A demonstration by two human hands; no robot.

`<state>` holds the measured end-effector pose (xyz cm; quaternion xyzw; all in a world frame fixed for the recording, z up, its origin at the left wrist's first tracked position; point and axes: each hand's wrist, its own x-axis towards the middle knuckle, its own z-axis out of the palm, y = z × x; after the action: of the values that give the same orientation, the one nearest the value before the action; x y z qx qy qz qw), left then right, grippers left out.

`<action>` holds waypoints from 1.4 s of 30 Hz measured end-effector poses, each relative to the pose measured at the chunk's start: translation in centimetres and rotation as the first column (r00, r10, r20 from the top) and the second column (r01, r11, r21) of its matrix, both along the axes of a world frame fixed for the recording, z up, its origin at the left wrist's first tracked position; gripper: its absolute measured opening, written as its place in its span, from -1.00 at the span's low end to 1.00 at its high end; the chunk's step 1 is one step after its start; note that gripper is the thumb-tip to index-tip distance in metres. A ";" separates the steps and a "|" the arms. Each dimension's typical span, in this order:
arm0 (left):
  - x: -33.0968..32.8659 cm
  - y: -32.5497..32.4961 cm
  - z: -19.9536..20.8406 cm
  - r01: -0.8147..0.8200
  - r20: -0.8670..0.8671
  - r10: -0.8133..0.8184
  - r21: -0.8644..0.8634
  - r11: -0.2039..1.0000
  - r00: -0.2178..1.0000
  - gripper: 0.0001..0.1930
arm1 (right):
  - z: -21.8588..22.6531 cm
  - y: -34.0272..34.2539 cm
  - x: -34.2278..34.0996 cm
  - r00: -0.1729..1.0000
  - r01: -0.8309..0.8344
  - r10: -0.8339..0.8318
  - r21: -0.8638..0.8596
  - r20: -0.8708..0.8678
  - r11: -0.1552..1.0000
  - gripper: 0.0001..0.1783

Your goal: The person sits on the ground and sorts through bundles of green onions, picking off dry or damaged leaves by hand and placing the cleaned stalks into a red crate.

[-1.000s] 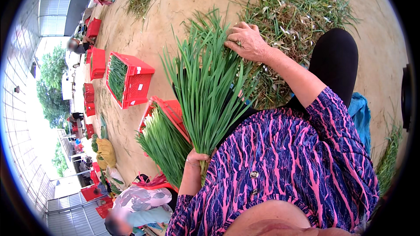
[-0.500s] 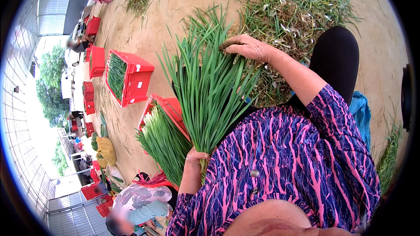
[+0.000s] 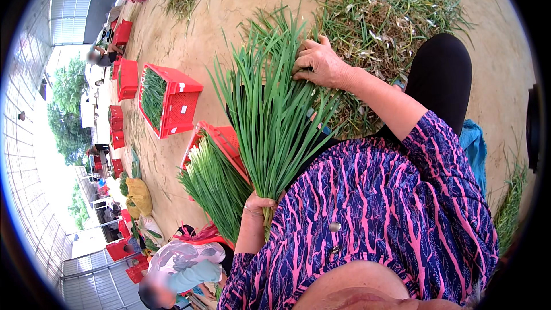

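My left hand (image 3: pixel 261 202) is closed round the pale lower end of a bunch of green chives (image 3: pixel 275 120), whose long flat leaves fan out away from me. At the right edge of the leaf tops is my right hand (image 3: pixel 323 64), its fingers curled in and fingertips against the leaves. What is pinched there, if anything, is too small to make out. Left of the bunch, a red crate (image 3: pixel 227 143) lies tilted beside more chives (image 3: pixel 215 186) with whitish ends. Part of that crate is hidden behind the leaves.
A heap of loose leaves and dry trimmings (image 3: pixel 384 23) covers the ground beyond my right hand. Another red crate (image 3: pixel 181 106) full of greens stands to the left. Nearby at lower left sits another person (image 3: pixel 189 261). Further off are a yellow sack (image 3: pixel 138 198) and several red crates.
My right hand's fingers, stretched over the leaf tops before, are now curled in at the leaves' right edge. The left hand keeps its hold on the bunch.
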<state>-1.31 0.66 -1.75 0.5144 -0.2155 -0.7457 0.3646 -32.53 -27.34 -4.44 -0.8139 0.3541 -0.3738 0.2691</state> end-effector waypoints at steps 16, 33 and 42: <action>1.2 0.6 -1.4 0.024 0.049 -0.024 0.009 1.000 0.998 -0.43 | 0.0 -5.3 -9.5 0.530 0.775 -0.848 -0.411 0.011 0.479 -0.65; 1.7 0.9 -2.0 -0.063 -0.017 0.063 -0.026 0.998 0.998 -0.51 | -1.8 0.7 -2.2 0.997 0.018 -0.041 0.321 0.065 0.947 -0.51; 2.0 1.2 -2.2 -0.111 0.002 0.111 0.000 0.994 0.994 -0.50 | -0.3 0.9 -2.3 0.690 -0.545 -0.088 0.596 0.718 0.589 -0.69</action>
<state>0.71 1.85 -3.91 0.5262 -0.1870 -0.7238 0.4052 -34.79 -26.42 -4.70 -0.4574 0.2350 -0.4124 0.7519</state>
